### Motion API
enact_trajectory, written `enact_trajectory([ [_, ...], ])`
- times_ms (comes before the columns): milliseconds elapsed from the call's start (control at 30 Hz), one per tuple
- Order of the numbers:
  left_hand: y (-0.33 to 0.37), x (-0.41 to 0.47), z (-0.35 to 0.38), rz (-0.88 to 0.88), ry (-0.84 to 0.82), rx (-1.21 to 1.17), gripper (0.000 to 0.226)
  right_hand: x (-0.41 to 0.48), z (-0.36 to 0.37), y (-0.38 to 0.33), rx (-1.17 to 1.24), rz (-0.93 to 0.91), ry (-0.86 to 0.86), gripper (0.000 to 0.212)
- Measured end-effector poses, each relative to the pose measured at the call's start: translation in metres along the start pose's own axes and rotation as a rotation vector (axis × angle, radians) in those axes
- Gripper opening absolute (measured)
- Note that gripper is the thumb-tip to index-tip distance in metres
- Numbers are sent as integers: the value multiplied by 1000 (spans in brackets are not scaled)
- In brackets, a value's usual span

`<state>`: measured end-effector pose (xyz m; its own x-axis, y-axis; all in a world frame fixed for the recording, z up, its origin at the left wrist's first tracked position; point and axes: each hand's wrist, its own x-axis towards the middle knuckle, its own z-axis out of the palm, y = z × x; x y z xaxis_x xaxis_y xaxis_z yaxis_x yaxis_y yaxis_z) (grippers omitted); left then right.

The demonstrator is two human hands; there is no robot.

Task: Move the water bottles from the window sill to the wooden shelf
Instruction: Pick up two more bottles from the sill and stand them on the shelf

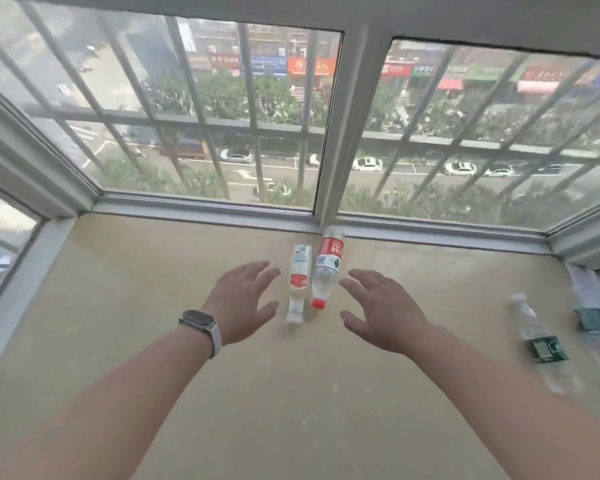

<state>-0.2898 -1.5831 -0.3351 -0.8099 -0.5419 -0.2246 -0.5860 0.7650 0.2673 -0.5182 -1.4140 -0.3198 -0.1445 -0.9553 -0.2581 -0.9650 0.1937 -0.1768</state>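
Two bottles stand side by side on the beige window sill (136, 306), near the middle window post. The left one is a white-capped bottle (299, 282) with a white and red label. The right one is a clear, red-capped bottle (327, 268) with a red label. My left hand (243, 299), a watch on its wrist, hovers open just left of the pair. My right hand (378, 310) hovers open just right of them. Neither hand touches a bottle. Two more clear bottles with green labels (541, 341) (593, 317) stand at the far right. No wooden shelf is in view.
Barred window panes (222, 116) wall the sill on the far side and both ends. A white frame post (336, 168) rises right behind the two middle bottles. Bare sill stretches to the left and toward me.
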Motion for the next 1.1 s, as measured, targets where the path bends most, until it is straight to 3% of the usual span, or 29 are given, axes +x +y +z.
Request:
enact_trajectory([
  [133, -11, 52, 34, 72, -18, 93, 66, 50, 30, 28, -10, -13, -37, 67],
  [333, -29, 114, 87, 132, -24, 102, 60, 114, 80, 71, -38, -30, -68, 62],
  [667, -54, 169, 140, 313, -93, 99, 57, 179, 128, 100, -147, -290, -126, 69],
  [800, -55, 181, 141, 355, -142, 84, 66, 190, 132, 111, -218, -347, -179, 77],
  [1000, -55, 196, 138, 469, -235, 356, 83, 196, 145, 119, -355, -447, -68, 76],
  [1100, -60, 194, 144, 538, -148, 428, 83, 199, 154, 117, -402, -464, -16, 72],
])
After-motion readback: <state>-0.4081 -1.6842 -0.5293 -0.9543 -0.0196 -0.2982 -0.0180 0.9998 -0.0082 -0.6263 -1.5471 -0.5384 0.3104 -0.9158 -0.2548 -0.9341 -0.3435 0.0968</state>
